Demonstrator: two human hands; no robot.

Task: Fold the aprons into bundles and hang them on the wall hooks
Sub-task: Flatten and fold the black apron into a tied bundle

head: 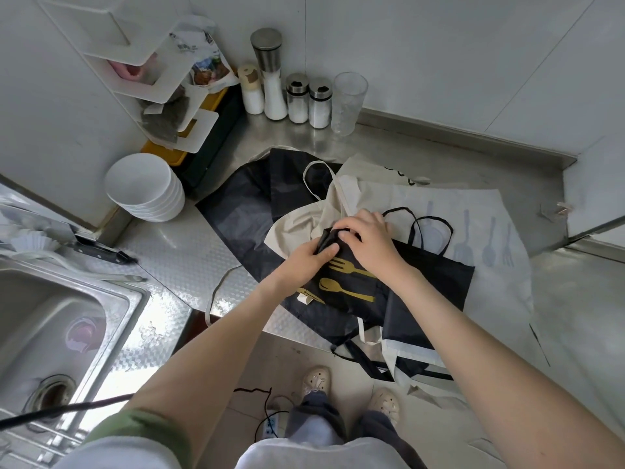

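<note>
Four steel-lidded glass shakers (275, 96) and one clear plastic tumbler (348, 103) far off – about six stacked white ceramic bowls (142, 184) left – one gold-printed black fabric apron (348, 289), at least one plain black apron (243, 204), one cream apron (301, 225), one grey-printed white apron (473, 211)

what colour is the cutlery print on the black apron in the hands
Gold, a fork and spoon on the black apron, clearest in the head view.

I can read nothing here; the printed packet (206, 67) far beyond my left grip (304, 262) is too blurred.
</note>
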